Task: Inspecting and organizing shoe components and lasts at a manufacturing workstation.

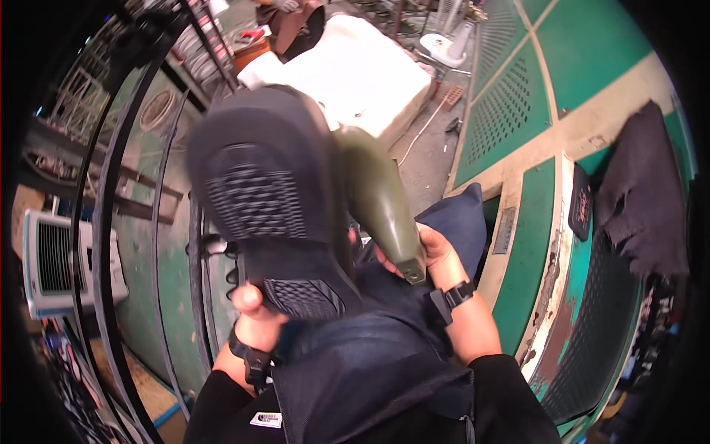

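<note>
Both hands on a black shoe (270,203), sole up, over the lap.

Sole is matte black rubber with two grippy knurled-grid patches, slightly blurred. Left hand (255,311) grips the heel end, thumb up, fingers curled tight around it. Right hand (425,255) closed around the narrow end of a smooth glossy olive-green tapered tool (377,196), its wide end against the shoe's side. Black wrist straps (451,296) on both arms.

one black shoe (270,207), one olive shoe tree (377,200), two hands (255,314)

A workshop — green perforated metal panels (510,103), steel rings (111,222), dusty concrete floor (433,159).
</note>
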{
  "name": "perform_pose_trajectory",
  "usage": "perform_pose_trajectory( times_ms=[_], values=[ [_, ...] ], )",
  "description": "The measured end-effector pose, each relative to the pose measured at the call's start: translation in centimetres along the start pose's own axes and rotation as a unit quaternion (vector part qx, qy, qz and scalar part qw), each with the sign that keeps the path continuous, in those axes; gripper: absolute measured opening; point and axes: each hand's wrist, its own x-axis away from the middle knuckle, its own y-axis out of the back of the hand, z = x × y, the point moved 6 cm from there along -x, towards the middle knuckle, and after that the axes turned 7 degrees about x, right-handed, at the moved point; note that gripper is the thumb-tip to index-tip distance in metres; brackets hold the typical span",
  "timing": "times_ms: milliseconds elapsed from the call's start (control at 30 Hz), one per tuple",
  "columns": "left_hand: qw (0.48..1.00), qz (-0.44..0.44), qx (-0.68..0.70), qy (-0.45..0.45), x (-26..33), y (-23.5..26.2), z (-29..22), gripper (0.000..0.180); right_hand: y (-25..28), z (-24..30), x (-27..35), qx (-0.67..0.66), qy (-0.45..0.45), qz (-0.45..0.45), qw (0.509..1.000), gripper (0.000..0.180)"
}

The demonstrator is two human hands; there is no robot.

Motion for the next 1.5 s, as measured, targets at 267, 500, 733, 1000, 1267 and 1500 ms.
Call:
perform_pose_trajectory(
  times_ms=[267,500,733,1000,1267,1500],
  values=[
    [0.984,-0.152,-0.056,-0.076,4.6,2.0,-3.9,0.112,-2.2,9.3,-10.5,0.064,0.124,-0.12,0.983,0.072],
    [0.897,-0.235,-0.294,-0.233,10.1,4.4,-7.0,0.116,-2.3,3.7,-18.0,0.085,-0.019,-0.111,0.99,0.054],
    [0.649,-0.229,-0.702,-0.182,6.1,4.4,-9.5,0.059,-14.4,-3.3,-15.0,0.149,-0.199,0.052,0.967,0.063],
    [0.642,-0.328,-0.686,-0.095,1.9,19.4,-10.2,0.038,-15.1,0.1,-14.4,0.615,-0.049,0.0,0.787,0.047],
    [0.404,-0.413,-0.811,0.091,6.2,35.3,-9.4,0.042,-11.9,3.5,-11.0,0.599,-0.099,-0.062,0.792,0.041],
    [0.602,-0.262,-0.754,-0.006,3.8,28.3,-7.1,0.044,-12.3,5.4,-9.4,0.651,-0.149,-0.006,0.744,0.045]
  ],
)
